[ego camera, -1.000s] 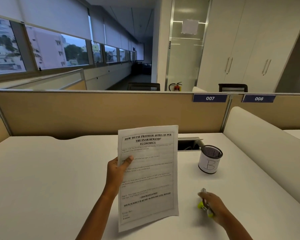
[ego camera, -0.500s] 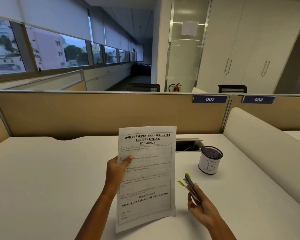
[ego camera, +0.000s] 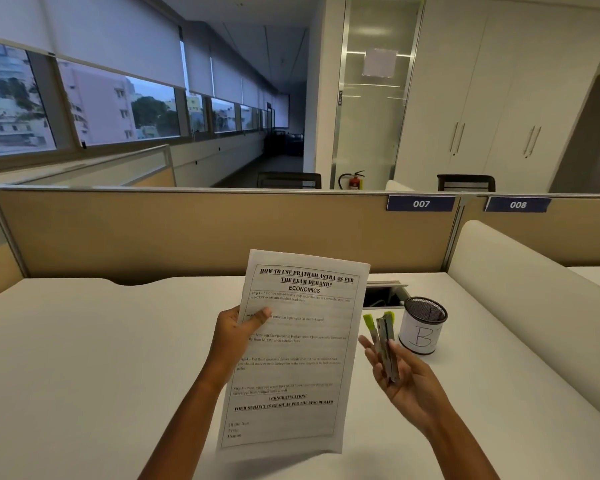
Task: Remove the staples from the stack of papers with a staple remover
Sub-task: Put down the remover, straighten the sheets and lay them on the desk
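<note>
My left hand [ego camera: 232, 337] grips the stack of papers [ego camera: 302, 358] by its left edge, thumb on the printed front page. The stack stands nearly upright above the white desk [ego camera: 101, 358], tilted a little to the right. No staple is discernible on it at this size. To its right, my right hand [ego camera: 413, 386] is turned palm up and holds the staple remover [ego camera: 383, 336], a slim metal tool with two yellow-green tips pointing up. My thumb lies against the tool. The remover is a short gap away from the paper's right edge.
A black mesh pen cup [ego camera: 421, 327] with a white label marked "B" stands just behind the remover. An open cable hatch [ego camera: 381, 296] lies behind the paper. A tan partition [ego camera: 222, 233] closes the desk's far side and a padded white divider [ego camera: 516, 306] its right.
My right hand has lifted the staple remover off the desk, turned palm up and risen toward the paper's right edge. The stack has tilted slightly to the right.
</note>
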A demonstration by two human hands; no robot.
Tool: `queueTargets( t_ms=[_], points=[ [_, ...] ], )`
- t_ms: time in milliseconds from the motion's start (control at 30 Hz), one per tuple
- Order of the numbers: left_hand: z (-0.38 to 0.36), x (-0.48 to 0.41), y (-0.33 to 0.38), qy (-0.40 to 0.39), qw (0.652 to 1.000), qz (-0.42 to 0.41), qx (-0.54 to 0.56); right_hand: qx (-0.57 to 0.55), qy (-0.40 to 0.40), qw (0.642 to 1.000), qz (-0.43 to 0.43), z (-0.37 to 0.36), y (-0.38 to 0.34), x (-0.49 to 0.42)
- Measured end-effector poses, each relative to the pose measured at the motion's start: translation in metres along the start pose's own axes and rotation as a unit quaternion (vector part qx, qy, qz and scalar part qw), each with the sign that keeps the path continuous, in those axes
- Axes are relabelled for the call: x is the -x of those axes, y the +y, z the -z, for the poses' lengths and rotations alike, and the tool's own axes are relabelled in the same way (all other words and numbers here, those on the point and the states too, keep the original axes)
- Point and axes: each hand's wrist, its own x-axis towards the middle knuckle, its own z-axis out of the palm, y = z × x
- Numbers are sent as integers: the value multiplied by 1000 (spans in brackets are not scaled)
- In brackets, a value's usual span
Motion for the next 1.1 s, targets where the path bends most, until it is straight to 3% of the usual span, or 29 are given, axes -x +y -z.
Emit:
queueTargets(
  t_ms=[200, 300, 433, 567, 667, 733, 967, 1100],
  points=[
    [0, -1, 7, -37, 999, 2, -15, 221, 7, 975, 13, -46, -26, 3],
    [-2, -2, 13, -74, 996, -2, -46, 428, 12, 899, 88, -78, -39, 7],
    [-4, -4, 21, -117, 989, -11, -90, 657, -54, 734, 166, -120, -58, 13],
    [-7, -5, 26, -134, 980, -41, -142, 848, -16, 477, 231, -145, -68, 10],
    [-9, -6, 28, -135, 972, -60, -185, 899, -9, 349, 265, -158, -71, 3],
    [-9, -6, 29, -125, 965, -74, -218, 911, -22, 311, 270, -163, -72, 0],
    [-10, -7, 33, -115, 928, -119, -334, 924, -60, 266, 270, -169, -67, -3],
    [-12, -7, 34, -119, 911, -127, -374, 932, -73, 222, 277, -172, -64, -3]
  ],
)
